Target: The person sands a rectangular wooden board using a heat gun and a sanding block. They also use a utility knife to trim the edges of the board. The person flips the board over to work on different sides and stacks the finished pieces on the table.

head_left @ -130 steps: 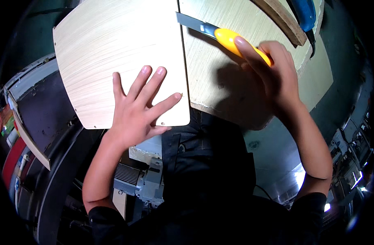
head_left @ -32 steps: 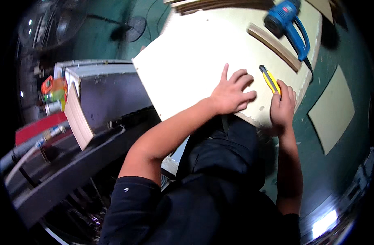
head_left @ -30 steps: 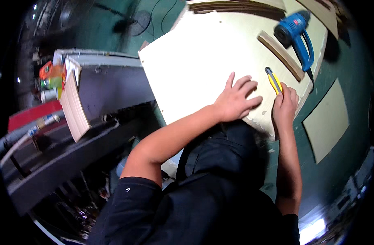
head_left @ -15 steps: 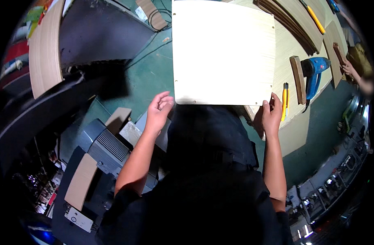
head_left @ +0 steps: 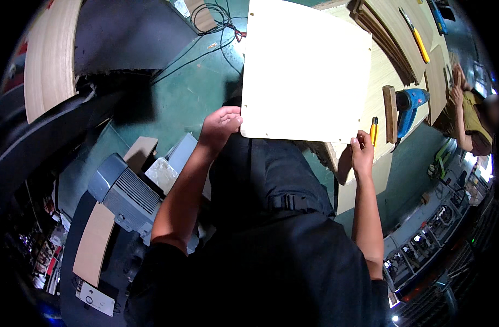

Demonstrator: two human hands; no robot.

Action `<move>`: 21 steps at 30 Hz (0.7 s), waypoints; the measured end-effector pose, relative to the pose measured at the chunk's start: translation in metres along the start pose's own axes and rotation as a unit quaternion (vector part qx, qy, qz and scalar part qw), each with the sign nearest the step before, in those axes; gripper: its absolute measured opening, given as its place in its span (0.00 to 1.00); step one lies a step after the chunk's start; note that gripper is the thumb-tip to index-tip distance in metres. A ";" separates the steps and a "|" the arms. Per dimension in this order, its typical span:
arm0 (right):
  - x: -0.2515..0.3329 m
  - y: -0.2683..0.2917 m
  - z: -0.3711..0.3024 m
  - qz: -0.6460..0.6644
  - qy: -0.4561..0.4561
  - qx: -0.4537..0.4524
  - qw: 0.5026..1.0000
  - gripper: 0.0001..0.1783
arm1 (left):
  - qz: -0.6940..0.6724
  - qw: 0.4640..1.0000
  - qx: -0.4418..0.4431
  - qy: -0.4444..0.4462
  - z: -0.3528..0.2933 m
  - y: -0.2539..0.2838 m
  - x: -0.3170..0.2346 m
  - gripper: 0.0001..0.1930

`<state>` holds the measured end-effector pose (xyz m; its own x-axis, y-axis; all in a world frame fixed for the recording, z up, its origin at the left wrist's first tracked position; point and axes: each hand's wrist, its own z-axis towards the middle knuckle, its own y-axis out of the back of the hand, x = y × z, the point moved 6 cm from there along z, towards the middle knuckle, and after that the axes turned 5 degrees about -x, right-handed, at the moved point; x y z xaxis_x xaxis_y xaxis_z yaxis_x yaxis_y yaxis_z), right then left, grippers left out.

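Above the counter [head_left: 394,60], left hand [head_left: 219,124] and right hand [head_left: 361,153] each pinch a lower corner of the pale board [head_left: 304,71], keeping it level and clear of the yellow knife [head_left: 373,129].

Open green floor [head_left: 195,92] to the left of the raised pale panel [head_left: 306,73], crossed only by loose black cables [head_left: 208,22]. Lower left crowded by a grey motor [head_left: 124,199] and wooden offcuts. Right of the panel, little room: yellow utility knife [head_left: 373,129], wooden block [head_left: 390,113] and blue drill [head_left: 410,106] close together on the workbench [head_left: 381,65], stacked dark strips [head_left: 383,43] beyond.
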<state>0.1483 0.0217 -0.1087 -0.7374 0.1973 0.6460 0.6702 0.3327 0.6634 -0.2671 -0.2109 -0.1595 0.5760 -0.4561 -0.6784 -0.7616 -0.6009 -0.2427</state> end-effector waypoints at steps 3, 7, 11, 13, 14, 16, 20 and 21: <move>-0.002 0.001 0.000 0.005 -0.001 -0.004 1.000 0.16 | -0.050 0.999 0.006 -0.002 0.008 -0.006 -0.008 0.18; -0.007 0.000 0.000 0.009 -0.005 -0.011 1.000 0.17 | -0.050 0.998 0.018 0.033 0.009 -0.009 -0.020 0.18; -0.004 -0.001 -0.002 0.019 -0.016 -0.017 1.000 0.15 | -0.090 0.992 0.056 0.072 0.017 -0.005 -0.012 0.15; -0.004 -0.001 -0.006 0.047 -0.052 -0.031 0.997 0.13 | -0.134 0.985 0.073 0.080 0.023 -0.008 -0.013 0.17; -0.005 -0.002 -0.009 0.061 -0.070 -0.037 0.995 0.12 | -0.156 0.981 0.082 0.085 0.026 -0.010 -0.015 0.18; -0.009 -0.002 -0.012 0.094 -0.084 -0.053 0.991 0.08 | -0.175 0.978 0.092 0.067 0.036 -0.015 -0.018 0.20; -0.014 -0.004 -0.013 0.112 -0.110 -0.075 0.985 0.05 | -0.186 0.978 0.082 0.037 0.070 -0.016 -0.036 0.22; -0.011 -0.004 -0.013 0.107 -0.113 -0.079 0.985 0.04 | -0.197 0.976 0.091 0.032 0.080 -0.016 -0.043 0.22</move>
<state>0.1547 0.0058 -0.1140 -0.5665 0.4529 0.6885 0.8033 0.1171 0.5839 -0.3033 -0.1294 -0.1823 0.8479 -0.2569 -0.4638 -0.5138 -0.6141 -0.5991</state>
